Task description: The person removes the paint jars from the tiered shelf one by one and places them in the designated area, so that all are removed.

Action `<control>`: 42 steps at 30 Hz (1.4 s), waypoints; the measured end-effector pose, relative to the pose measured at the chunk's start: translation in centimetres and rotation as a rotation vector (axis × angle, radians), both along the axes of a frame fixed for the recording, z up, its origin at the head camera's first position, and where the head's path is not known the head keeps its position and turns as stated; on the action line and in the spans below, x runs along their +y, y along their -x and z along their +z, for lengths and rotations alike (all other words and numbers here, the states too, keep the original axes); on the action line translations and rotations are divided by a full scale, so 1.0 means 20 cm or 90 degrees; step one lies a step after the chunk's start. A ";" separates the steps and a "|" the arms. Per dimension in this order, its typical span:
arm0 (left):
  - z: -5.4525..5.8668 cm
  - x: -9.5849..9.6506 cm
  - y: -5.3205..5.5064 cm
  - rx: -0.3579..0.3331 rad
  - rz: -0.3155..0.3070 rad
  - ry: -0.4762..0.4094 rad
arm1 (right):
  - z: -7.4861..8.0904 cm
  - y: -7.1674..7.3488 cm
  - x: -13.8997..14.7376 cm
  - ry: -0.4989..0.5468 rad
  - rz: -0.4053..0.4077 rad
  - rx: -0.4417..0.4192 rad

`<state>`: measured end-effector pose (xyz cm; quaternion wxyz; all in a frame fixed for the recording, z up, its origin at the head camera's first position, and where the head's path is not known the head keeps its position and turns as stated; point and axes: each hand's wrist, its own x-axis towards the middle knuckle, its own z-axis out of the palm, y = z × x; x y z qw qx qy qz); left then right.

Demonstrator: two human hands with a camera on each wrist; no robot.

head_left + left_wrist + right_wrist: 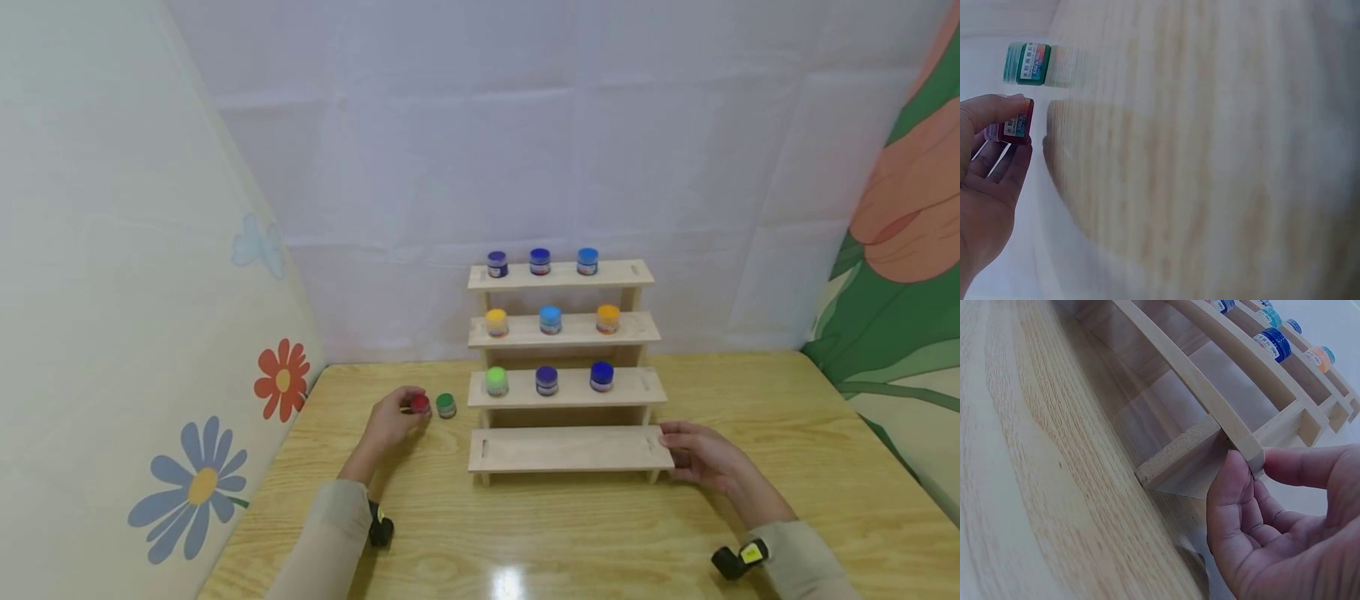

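On the left side of the table, my left hand (388,422) holds a small paint jar with a red lid (420,404), thumb on one side and fingers on the other in the left wrist view. Whether that jar touches the table, I cannot tell. Just right of it stands a green paint jar (446,406). My right hand (708,458) pinches the right end of the lowest board of a four-tier wooden stand (570,450); in the right wrist view its thumb and fingers (1232,487) close on the board's corner.
Three jars stand on each of the upper three tiers, among them a purple jar (497,265), a yellow jar (497,323) and a light green jar (497,382). The wooden table (570,533) ends at a white cloth backdrop (390,292).
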<state>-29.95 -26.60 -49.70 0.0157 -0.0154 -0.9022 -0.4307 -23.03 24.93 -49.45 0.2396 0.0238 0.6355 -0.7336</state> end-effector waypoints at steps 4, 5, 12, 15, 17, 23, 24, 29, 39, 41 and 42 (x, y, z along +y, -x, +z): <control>0.00 0.00 0.01 0.005 -0.003 0.005 | 0.00 0.00 0.00 0.001 -0.002 -0.001; 0.00 0.00 0.01 0.000 -0.001 0.003 | 0.00 0.00 0.00 0.000 -0.002 -0.001; -0.01 0.00 0.01 -0.011 0.000 0.005 | 0.00 -0.01 0.00 0.007 0.017 0.008; 0.00 0.00 0.00 -0.008 -0.001 0.007 | 0.00 -0.01 0.00 0.007 0.013 0.007; 0.00 0.00 0.00 -0.008 -0.003 0.010 | 0.00 -0.01 0.00 0.006 0.011 0.005; 0.00 0.00 0.01 -0.014 -0.003 0.015 | 0.00 -0.01 0.00 0.009 0.013 0.007; 0.00 0.00 0.01 -0.018 -0.004 0.012 | 0.00 -0.01 0.00 0.010 0.012 0.005; 0.03 0.00 0.01 -0.029 -0.014 -0.005 | 0.00 -0.01 0.00 0.008 0.014 0.005; 0.17 0.06 -0.02 0.037 -0.044 -0.016 | 0.00 -0.01 0.00 0.013 0.013 0.004; 0.20 0.09 -0.03 0.056 -0.050 -0.016 | 0.00 -0.01 0.00 0.012 0.010 0.004; 0.21 0.11 -0.04 0.065 -0.054 -0.018 | 0.00 -0.01 0.00 0.012 0.011 0.005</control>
